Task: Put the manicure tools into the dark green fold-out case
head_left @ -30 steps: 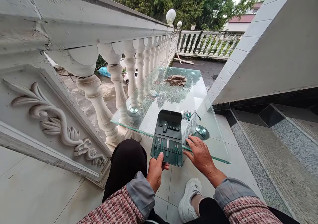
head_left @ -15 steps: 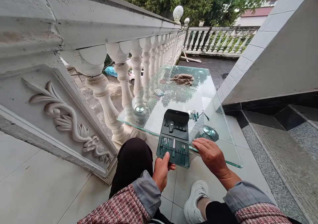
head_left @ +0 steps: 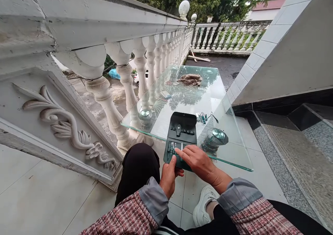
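My left hand [head_left: 169, 177] grips the lower edge of an open dark green manicure case [head_left: 182, 121], thumb on top. Slim manicure tools [head_left: 172, 147] stand in loops in its lower half, and one rounded tool [head_left: 178, 130] sits in the upper half. Over the lower half reaches my right hand [head_left: 199, 162], its index finger stretched out to the tools at the left; its thumb is hidden, and I see nothing held in it. Beyond the case, several small nail clippers and tools [head_left: 202, 117] lie in a bunch on the glass table [head_left: 161, 124].
A black-handled tool [head_left: 214, 117] lies beside the bunch. Farther back on the glass are a crumpled brown cloth [head_left: 189, 79] and a small pale packet [head_left: 165, 94]. A white balustrade [head_left: 101, 92] runs along the left; stone steps [head_left: 293, 137] rise at the right.
My right hand has moved left from the table's edge onto the lower half of the case. My left hand still holds the case. The view has shifted slightly.
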Demonstrator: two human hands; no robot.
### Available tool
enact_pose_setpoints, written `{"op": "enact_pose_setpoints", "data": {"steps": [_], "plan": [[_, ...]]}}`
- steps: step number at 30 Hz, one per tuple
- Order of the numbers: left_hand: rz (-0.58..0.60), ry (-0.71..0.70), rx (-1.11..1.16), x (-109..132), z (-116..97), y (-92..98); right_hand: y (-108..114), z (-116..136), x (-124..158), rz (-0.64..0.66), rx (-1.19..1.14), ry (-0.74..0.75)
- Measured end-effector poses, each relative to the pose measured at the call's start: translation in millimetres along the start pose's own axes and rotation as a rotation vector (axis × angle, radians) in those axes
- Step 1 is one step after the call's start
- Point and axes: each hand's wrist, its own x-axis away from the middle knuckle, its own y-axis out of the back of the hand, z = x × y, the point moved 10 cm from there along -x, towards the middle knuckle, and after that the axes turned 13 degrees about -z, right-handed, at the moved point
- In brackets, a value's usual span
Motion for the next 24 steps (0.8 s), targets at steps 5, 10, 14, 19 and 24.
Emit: {"op": "enact_pose_setpoints", "data": {"steps": [5,10,14,19,24], "plan": [[-0.019,-0.027,0.018,-1,-3,1.6,-3,12,-1,0.002,0.002,0.090],[-0.017,-0.029,0.007,-2,-3,0.8,0,16,-7,-0.050,0.026,0.100],[-0.014,-0.045,0.002,-3,-4,0.3,-1,13,-6,-0.058,0.008,0.073],[-0.042,-0.059,0.008,-7,-3,4.0,3,-10,2,-0.078,-0.048,-0.068],[-0.059,-0.032,0.012,-8,1,6.6,-6,-32,11,-0.067,-0.141,-0.211]]}}
